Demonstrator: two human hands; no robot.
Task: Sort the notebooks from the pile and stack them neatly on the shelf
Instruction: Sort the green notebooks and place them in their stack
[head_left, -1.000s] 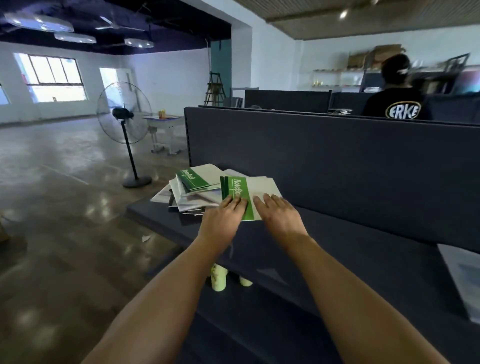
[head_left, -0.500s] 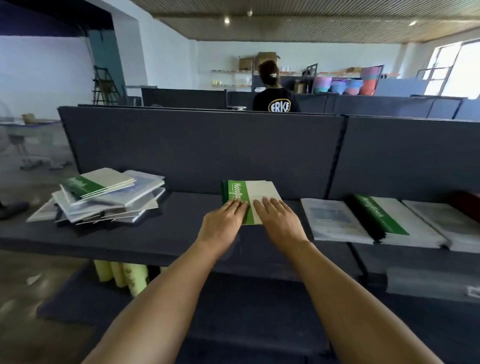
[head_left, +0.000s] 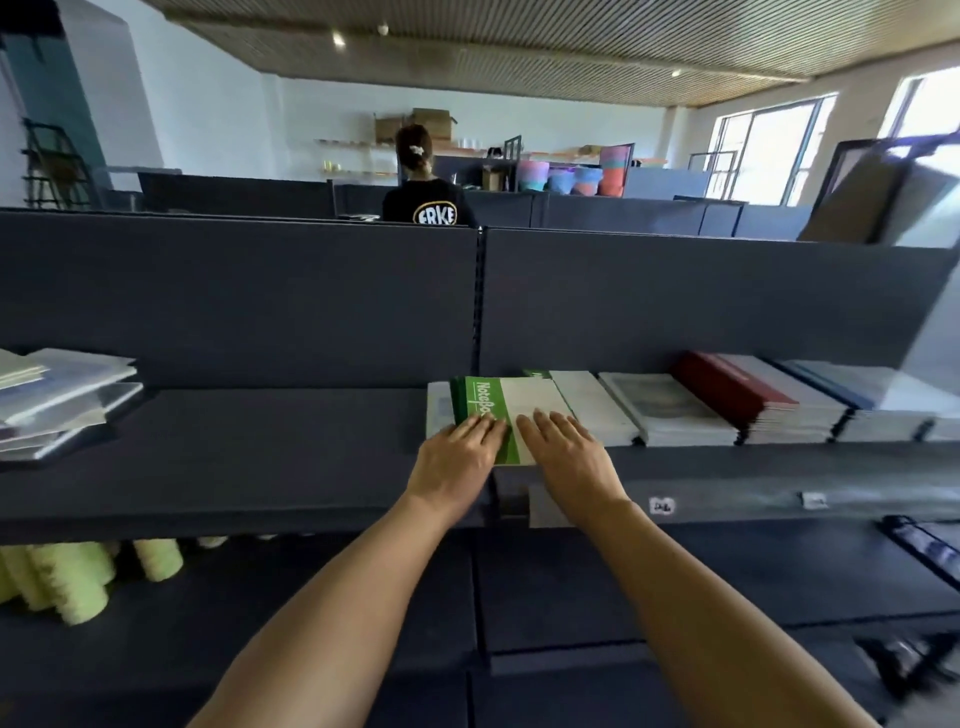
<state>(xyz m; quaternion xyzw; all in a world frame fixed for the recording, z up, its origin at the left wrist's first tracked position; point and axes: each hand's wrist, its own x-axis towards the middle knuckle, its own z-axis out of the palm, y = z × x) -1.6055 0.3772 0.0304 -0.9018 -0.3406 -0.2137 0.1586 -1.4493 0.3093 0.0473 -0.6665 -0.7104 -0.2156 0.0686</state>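
Both hands lay flat, fingers straight and close together, on a green-and-white notebook (head_left: 506, 410): the left hand (head_left: 457, 457) covered its green spine strip, the right hand (head_left: 566, 447) its white cover, with a narrow gap between the two hands. Neither hand curled round anything. The notebook sat on the dark shelf (head_left: 260, 452), partly over a pale booklet (head_left: 438, 410) whose edge showed at its left, and just beside a row of sorted stacks (head_left: 727, 405) that ran to the right: white, grey, red-spined and blue-spined covers, side by side. Whether the notebook touched the nearest white stack could not be told.

Well apart, at the far left of the same shelf, rested the loose pile of notebooks (head_left: 62, 400), tilted and uneven. Under the shelf, at lower left, lay pale green rolls (head_left: 78, 582). A small white label (head_left: 662, 505) was stuck on the shelf's front edge, near the right wrist.

Behind the shelf rose a dark back panel (head_left: 234, 296), split by a slotted upright. Beyond it a person in a black shirt (head_left: 426, 202) stood facing away, among more dark partitions. Stacked coloured baskets (head_left: 576, 179) stood farther back, cardboard boxes (head_left: 421, 124) on a wall shelf, a stepladder (head_left: 47, 161) at left, bright windows (head_left: 769, 150) at right, and a slatted ceiling overhead.
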